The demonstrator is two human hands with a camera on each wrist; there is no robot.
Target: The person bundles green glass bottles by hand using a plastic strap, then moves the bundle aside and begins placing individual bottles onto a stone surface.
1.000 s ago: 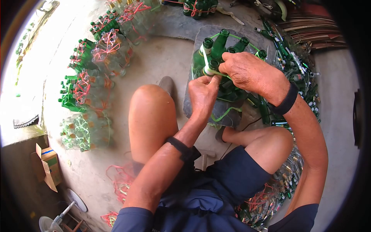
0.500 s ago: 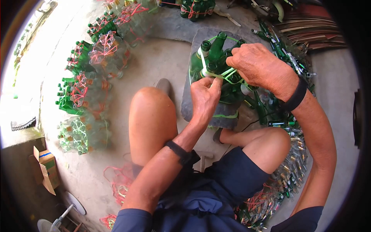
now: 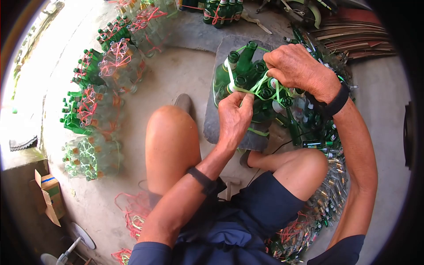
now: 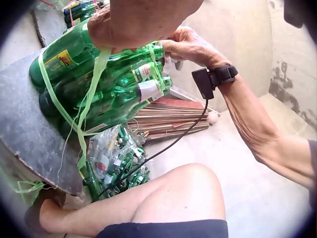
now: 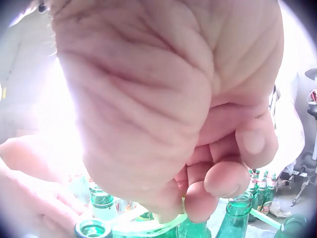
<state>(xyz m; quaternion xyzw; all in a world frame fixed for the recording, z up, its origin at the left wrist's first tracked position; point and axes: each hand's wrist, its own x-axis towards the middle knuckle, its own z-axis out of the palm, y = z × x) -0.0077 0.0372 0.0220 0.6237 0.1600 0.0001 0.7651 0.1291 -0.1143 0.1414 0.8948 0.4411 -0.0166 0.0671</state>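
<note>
Green bottles [image 3: 246, 59] stand in a cluster on a grey slab [image 3: 211, 126], with pale green strapping [image 3: 230, 75] around their necks. My left hand [image 3: 236, 115] pinches the strapping at the near side of the cluster, thumb against finger. Over the right side of the cluster, my right hand [image 3: 300, 70] has its fingers curled round the strapping, which runs between both hands. In the left wrist view a green band [image 4: 52, 94] also goes round the bodies of the bottles [image 4: 74, 59]. The right wrist view shows curled fingers [image 5: 200, 198] just above the bottle necks.
Tied bundles of bottles [image 3: 88, 106] line the left side. Loose bottles [image 3: 335, 176] are heaped at the right. A cardboard box [image 3: 51, 198] and red strapping [image 3: 132, 212] lie on the floor, with another tied bundle [image 3: 223, 12] at the far side.
My right hand has moved away from my left hand, to the right, drawing out strands of strapping over the bottle necks. My left hand stays pinched at the near side.
</note>
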